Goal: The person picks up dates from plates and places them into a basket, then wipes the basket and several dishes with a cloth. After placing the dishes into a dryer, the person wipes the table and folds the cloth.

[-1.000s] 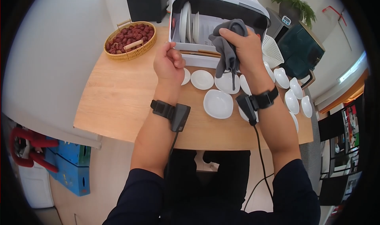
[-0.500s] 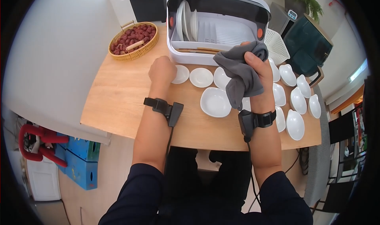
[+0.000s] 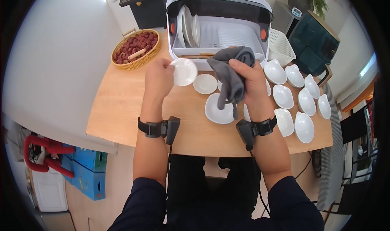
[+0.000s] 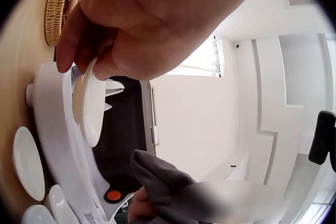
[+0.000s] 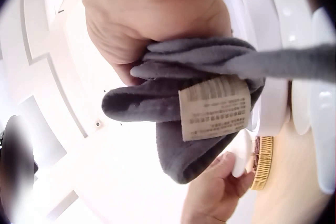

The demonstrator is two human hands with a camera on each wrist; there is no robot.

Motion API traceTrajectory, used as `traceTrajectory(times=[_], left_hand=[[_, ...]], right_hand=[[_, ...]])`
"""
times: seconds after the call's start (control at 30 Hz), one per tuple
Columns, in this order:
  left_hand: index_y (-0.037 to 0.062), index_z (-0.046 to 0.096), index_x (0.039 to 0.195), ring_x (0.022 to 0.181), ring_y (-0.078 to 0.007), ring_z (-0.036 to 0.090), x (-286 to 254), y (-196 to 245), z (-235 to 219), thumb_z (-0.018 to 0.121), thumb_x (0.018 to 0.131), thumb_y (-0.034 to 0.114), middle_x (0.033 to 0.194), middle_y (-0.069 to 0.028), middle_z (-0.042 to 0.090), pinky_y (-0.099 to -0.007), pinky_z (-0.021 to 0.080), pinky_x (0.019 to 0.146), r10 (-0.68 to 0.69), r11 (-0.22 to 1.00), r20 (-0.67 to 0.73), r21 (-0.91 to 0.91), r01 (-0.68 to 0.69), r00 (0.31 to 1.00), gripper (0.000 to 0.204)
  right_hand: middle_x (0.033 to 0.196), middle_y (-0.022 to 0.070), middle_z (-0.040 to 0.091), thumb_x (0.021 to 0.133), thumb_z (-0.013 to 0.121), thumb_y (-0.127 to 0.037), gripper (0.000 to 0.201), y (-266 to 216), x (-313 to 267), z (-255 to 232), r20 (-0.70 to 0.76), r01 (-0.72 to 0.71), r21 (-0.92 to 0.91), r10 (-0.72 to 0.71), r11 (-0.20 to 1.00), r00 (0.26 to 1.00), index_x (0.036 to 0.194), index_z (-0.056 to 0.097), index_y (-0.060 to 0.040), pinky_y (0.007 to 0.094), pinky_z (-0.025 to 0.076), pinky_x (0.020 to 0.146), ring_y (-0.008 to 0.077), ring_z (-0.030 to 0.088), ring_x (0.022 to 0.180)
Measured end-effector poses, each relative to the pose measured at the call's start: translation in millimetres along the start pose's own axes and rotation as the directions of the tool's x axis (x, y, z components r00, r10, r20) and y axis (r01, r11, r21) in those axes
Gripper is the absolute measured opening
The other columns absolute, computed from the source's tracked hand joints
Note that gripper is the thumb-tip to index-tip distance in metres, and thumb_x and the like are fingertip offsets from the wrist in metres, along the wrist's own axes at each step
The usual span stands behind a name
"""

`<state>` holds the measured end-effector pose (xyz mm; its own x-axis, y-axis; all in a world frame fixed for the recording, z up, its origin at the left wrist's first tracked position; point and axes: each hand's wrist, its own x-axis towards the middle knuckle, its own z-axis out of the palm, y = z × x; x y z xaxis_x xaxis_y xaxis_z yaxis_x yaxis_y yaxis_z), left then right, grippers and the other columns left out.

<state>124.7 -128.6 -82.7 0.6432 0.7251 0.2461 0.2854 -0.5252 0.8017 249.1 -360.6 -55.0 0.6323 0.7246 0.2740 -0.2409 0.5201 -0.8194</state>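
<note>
My left hand (image 3: 159,79) pinches a small white saucer (image 3: 185,72) by its left edge, tilted above the table in front of the dish cabinet. In the left wrist view the saucer (image 4: 92,103) is seen nearly edge-on below the thumb and fingers. A bunched grey cloth (image 3: 233,70) is in my right hand (image 3: 256,82), the thumb lying over its top. A pale printed label (image 5: 215,107) shows on the cloth in the right wrist view. Under and beside the cloth are another small saucer (image 3: 205,84) and a squarish white dish (image 3: 219,108).
A white dish cabinet (image 3: 219,62) with a raised dark lid holds several upright plates (image 3: 187,26) and chopsticks. Several white bowls (image 3: 283,96) cover the table's right side. A basket of dates (image 3: 137,47) sits at the left back, a dark green appliance (image 3: 315,44) at the right back.
The left hand has picked up the leftmost small saucer from the table and raised it toward the middle. The right hand has shifted slightly left with the cloth.
</note>
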Motion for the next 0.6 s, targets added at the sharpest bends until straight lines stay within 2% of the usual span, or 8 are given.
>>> traceTrajectory(times=[0.03,0.1,0.23,0.3,0.33,0.4,0.5,0.6], left_hand=[[-0.0023,0.072,0.101,0.089,-0.0329,0.073,-5.6,18.6,1.3,0.065,0.094,0.013,0.095,-0.0198,0.074,-0.0441,0.06,0.08,0.007,1.0,0.003,-0.006,-0.007,1.0,0.019],[-0.0033,0.068,0.103,0.087,-0.0233,0.073,-16.0,54.4,6.0,0.06,0.098,0.009,0.093,-0.0144,0.072,-0.0369,0.063,0.072,0.025,0.92,0.187,-0.389,0.051,0.982,0.015],[-0.0018,0.062,0.115,0.088,-0.0188,0.073,-3.2,46.3,27.8,0.06,0.102,0.013,0.105,-0.0104,0.071,-0.0315,0.063,0.071,0.136,0.803,0.372,-0.584,0.118,0.918,0.02],[-0.001,0.057,0.129,0.099,-0.0218,0.072,1.0,37.0,34.3,0.06,0.104,0.022,0.119,-0.0143,0.069,-0.0341,0.064,0.079,0.244,0.592,0.472,-0.764,0.255,0.847,0.034],[-0.001,0.057,0.129,0.099,-0.0218,0.072,0.0,34.8,36.9,0.06,0.104,0.022,0.119,-0.0143,0.069,-0.0341,0.064,0.079,0.244,0.592,0.473,-0.764,0.256,0.847,0.034],[0.0032,0.056,0.127,0.105,-0.0209,0.072,-7.0,33.0,43.7,0.056,0.107,0.034,0.122,-0.0133,0.067,-0.0342,0.065,0.08,0.367,0.285,0.491,-0.868,0.407,0.79,0.036],[0.0055,0.054,0.136,0.118,-0.0227,0.067,-18.5,34.0,60.2,0.05,0.107,0.05,0.13,-0.0103,0.065,-0.0395,0.062,0.092,0.372,0.071,0.488,-0.863,0.5,0.79,0.054],[0.0069,0.05,0.144,0.125,-0.0226,0.063,-26.4,30.4,68.0,0.046,0.106,0.057,0.135,-0.0071,0.063,-0.0436,0.056,0.103,0.406,0.065,0.513,-0.842,0.536,0.756,0.063]], right_hand=[[0.107,0.0127,0.072,0.088,0.076,-0.01,0.036,4.2,1.1,0.0,-0.003,0.007,-0.007,-0.007,1.0,1.0,0.12,0.066,0.0046,0.0305,0.058,0.082,0.0183,0.069,0.091],[0.111,0.0104,0.071,0.085,0.077,-0.005,0.043,10.7,2.4,-0.5,-0.081,0.118,-0.133,-0.13,0.984,0.988,0.125,0.064,0.0044,0.029,0.058,0.084,0.0167,0.069,0.095],[0.115,0.009,0.069,0.084,0.077,-0.005,0.047,7.3,-0.9,5.1,-0.176,0.191,-0.287,-0.247,0.939,0.953,0.128,0.063,0.0023,0.0285,0.057,0.086,0.0152,0.068,0.098],[0.114,0.009,0.07,0.084,0.077,-0.005,0.046,6.5,-0.6,4.6,-0.198,0.191,-0.289,-0.254,0.938,0.947,0.128,0.064,0.0018,0.0284,0.057,0.086,0.015,0.068,0.097],[0.114,0.009,0.07,0.084,0.077,-0.005,0.046,7.0,-0.5,4.5,-0.219,0.187,-0.289,-0.255,0.939,0.942,0.127,0.064,0.0014,0.0284,0.057,0.086,0.0147,0.068,0.097],[0.114,0.0099,0.07,0.085,0.075,-0.001,0.043,9.1,0.6,3.7,-0.222,0.192,-0.303,-0.265,0.933,0.938,0.127,0.063,0.0023,0.0282,0.058,0.086,0.0154,0.068,0.097],[0.111,0.0086,0.071,0.085,0.074,-0.001,0.04,12.5,-0.9,7.1,-0.236,0.18,-0.388,-0.286,0.904,0.929,0.124,0.066,0.0011,0.0285,0.057,0.085,0.0149,0.068,0.096],[0.108,0.0059,0.073,0.084,0.074,-0.006,0.038,18.7,-2.7,13.2,-0.221,0.179,-0.534,-0.341,0.826,0.913,0.121,0.069,-0.0018,0.0293,0.056,0.085,0.0132,0.068,0.094]])
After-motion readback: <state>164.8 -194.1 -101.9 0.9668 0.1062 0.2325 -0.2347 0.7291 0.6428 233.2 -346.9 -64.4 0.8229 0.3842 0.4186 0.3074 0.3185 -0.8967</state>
